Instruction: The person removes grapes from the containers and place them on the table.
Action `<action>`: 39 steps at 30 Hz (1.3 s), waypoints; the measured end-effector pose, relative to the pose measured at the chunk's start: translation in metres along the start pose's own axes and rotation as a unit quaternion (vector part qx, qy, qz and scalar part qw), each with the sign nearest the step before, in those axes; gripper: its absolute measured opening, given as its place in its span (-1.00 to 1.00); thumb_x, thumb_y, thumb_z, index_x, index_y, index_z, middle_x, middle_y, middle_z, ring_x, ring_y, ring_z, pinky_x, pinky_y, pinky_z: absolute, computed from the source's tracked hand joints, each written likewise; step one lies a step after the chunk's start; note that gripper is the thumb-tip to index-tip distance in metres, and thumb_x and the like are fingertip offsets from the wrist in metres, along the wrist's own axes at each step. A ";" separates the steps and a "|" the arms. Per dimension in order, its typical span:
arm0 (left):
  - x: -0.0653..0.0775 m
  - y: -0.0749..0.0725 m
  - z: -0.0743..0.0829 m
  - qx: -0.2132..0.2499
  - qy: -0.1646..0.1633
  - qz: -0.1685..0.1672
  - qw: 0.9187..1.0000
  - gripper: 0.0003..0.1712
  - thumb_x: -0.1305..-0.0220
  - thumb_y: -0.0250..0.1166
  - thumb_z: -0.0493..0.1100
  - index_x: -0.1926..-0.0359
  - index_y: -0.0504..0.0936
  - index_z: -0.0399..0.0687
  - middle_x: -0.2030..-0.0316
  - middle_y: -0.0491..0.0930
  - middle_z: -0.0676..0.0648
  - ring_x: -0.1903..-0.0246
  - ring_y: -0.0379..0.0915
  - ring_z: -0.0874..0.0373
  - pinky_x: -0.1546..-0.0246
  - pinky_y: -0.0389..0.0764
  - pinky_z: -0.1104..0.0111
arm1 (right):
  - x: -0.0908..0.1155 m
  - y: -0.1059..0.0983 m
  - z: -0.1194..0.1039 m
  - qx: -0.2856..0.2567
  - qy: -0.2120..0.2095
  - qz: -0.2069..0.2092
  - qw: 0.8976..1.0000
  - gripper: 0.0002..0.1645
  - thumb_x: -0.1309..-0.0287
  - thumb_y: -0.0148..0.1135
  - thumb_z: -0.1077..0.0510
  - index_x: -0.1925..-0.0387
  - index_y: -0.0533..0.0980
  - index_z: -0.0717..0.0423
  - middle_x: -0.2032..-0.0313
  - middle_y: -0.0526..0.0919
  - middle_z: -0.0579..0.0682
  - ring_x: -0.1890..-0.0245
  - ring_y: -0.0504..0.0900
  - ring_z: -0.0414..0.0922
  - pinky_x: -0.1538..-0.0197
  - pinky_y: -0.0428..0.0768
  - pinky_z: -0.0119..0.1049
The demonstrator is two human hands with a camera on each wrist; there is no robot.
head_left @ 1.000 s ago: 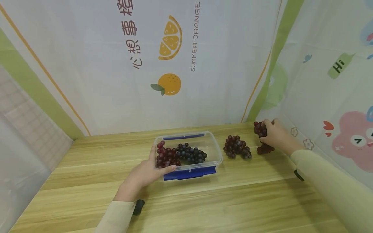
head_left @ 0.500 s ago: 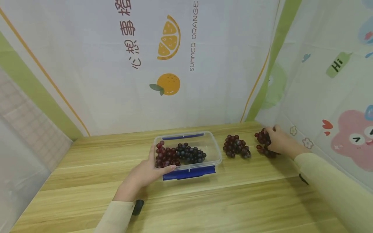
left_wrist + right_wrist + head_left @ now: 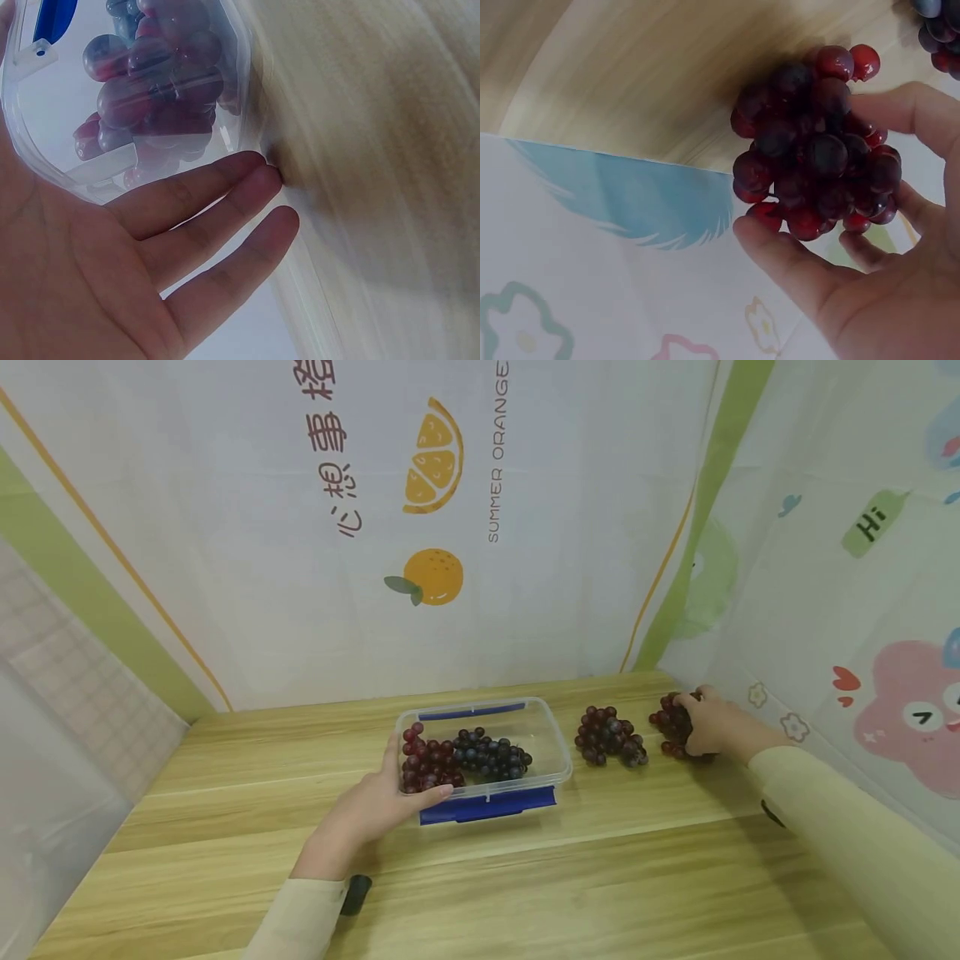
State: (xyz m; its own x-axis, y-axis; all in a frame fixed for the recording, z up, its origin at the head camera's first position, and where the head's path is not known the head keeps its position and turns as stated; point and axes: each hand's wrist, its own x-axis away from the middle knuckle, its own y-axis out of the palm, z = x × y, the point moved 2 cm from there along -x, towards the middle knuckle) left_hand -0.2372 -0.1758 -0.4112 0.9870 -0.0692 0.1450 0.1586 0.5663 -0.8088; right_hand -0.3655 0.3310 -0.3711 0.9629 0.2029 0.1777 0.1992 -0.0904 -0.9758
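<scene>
grapes (image 3: 821,154) pinched in your right hand (image 3: 708,727); left hand (image 3: 378,803), spread, touches box (image 3: 487,807); second bunch (image 3: 609,737) between box and grapes; sheet (image 3: 806,602) near grapes.

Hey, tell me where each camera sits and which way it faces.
Head: on the person's head, facing forward and down at the container; both sleeves, left hand and right hand show.
Left wrist: on that wrist, facing the container's end; left fingers show.
Right wrist: on that wrist, facing the held grapes; right fingers show.
Shared: head and left wrist both show the container.
</scene>
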 end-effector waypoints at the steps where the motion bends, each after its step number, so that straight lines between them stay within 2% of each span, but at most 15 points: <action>1: 0.000 0.000 0.000 0.000 -0.001 0.000 1.000 0.61 -0.11 0.25 0.74 -0.71 -0.58 0.18 -0.46 0.38 -0.54 -0.11 0.70 -0.39 0.03 0.72 -0.16 | -0.001 0.001 0.000 0.007 0.003 -0.001 1.000 0.12 0.09 0.37 0.30 -0.55 0.17 0.41 -0.44 -0.06 0.74 0.32 0.52 0.25 0.36 0.51 -0.10; 3: -0.001 0.001 -0.001 0.001 -0.002 -0.002 1.000 0.61 -0.11 0.24 0.74 -0.71 -0.57 0.14 -0.47 0.37 -0.54 -0.13 0.69 -0.38 0.01 0.72 -0.18 | -0.001 0.003 -0.002 0.021 0.009 -0.002 1.000 0.12 0.05 0.43 0.24 -0.56 0.19 0.36 -0.47 -0.11 0.72 0.16 0.54 0.47 0.26 0.60 0.06; 5: -0.001 0.002 -0.002 0.003 -0.005 -0.004 1.000 0.61 -0.11 0.23 0.75 -0.72 -0.55 0.11 -0.48 0.36 -0.52 -0.16 0.67 -0.38 -0.03 0.70 -0.19 | -0.001 0.006 -0.004 0.038 0.013 -0.001 0.999 0.10 -0.02 0.49 0.15 -0.56 0.22 0.30 -0.50 -0.14 0.69 -0.02 0.47 0.64 0.11 0.65 0.26; 7: -0.002 0.003 -0.002 0.005 -0.008 -0.004 1.000 0.62 -0.11 0.23 0.75 -0.72 -0.54 0.09 -0.49 0.35 -0.51 -0.19 0.66 -0.37 -0.07 0.69 -0.20 | -0.003 0.010 -0.005 0.055 0.010 0.007 0.998 0.07 -0.08 0.52 0.06 -0.56 0.26 0.27 -0.51 -0.13 0.68 -0.20 0.33 0.76 -0.05 0.60 0.45; 9: -0.002 0.003 -0.003 0.007 -0.008 -0.004 1.000 0.62 -0.10 0.23 0.75 -0.72 -0.53 0.08 -0.49 0.35 -0.51 -0.19 0.65 -0.38 -0.08 0.69 -0.20 | -0.004 0.013 -0.006 0.062 0.005 0.017 0.998 0.05 -0.12 0.52 0.01 -0.55 0.28 0.28 -0.51 -0.10 0.69 -0.20 0.32 0.78 -0.11 0.57 0.51; 16: -0.003 0.003 -0.003 0.007 -0.009 -0.004 1.000 0.64 -0.09 0.22 0.77 -0.72 -0.53 0.05 -0.47 0.38 -0.52 -0.17 0.67 -0.37 -0.07 0.70 -0.18 | -0.013 0.020 0.002 0.055 -0.016 0.049 0.997 -0.03 -0.09 0.52 0.07 -0.48 0.36 0.28 -0.46 0.04 0.68 -0.08 0.40 0.77 -0.08 0.58 0.49; 22: -0.004 0.002 -0.001 0.012 -0.002 0.001 1.000 0.61 -0.08 0.26 0.75 -0.71 -0.56 0.21 -0.44 0.42 -0.50 -0.11 0.72 -0.32 0.01 0.73 -0.13 | -0.017 0.025 0.011 0.081 -0.058 0.066 0.993 -0.10 -0.13 0.56 0.08 -0.42 0.40 0.30 -0.38 0.22 0.64 0.02 0.49 0.71 -0.05 0.58 0.49; 27: -0.005 0.002 -0.001 0.011 0.000 0.003 1.000 0.59 -0.09 0.28 0.73 -0.70 -0.59 0.30 -0.41 0.47 -0.51 -0.03 0.76 -0.26 0.13 0.74 -0.05 | -0.019 0.025 0.012 0.086 -0.063 0.060 0.993 -0.11 -0.10 0.56 0.12 -0.42 0.40 0.26 -0.37 0.25 0.61 0.02 0.50 0.68 -0.05 0.59 0.46; 34: -0.007 0.003 -0.002 0.011 -0.001 0.005 1.000 0.60 -0.08 0.27 0.75 -0.70 -0.59 0.31 -0.45 0.43 -0.50 -0.09 0.73 -0.30 0.05 0.73 -0.11 | -0.018 0.022 0.010 0.086 -0.029 0.031 0.995 -0.01 -0.16 0.49 0.13 -0.54 0.27 0.26 -0.35 0.15 0.72 0.27 0.60 0.47 0.16 0.66 0.32; 39: -0.006 0.003 -0.004 0.015 -0.002 0.006 1.000 0.59 -0.09 0.28 0.73 -0.70 -0.60 0.32 -0.46 0.41 -0.49 -0.11 0.72 -0.30 0.04 0.73 -0.11 | -0.017 0.019 0.005 0.082 -0.029 0.014 0.996 -0.06 -0.21 0.46 0.16 -0.54 0.28 0.26 -0.39 0.11 0.75 0.21 0.62 0.53 0.12 0.66 0.35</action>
State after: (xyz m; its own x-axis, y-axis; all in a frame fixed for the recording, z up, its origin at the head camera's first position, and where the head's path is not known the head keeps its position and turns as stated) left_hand -0.2425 -0.1767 -0.4162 0.9886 -0.0595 0.1383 0.1465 0.5913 -0.7930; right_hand -0.3793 0.3309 -0.3930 0.9546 0.2588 0.1474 0.1356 0.0633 -0.9887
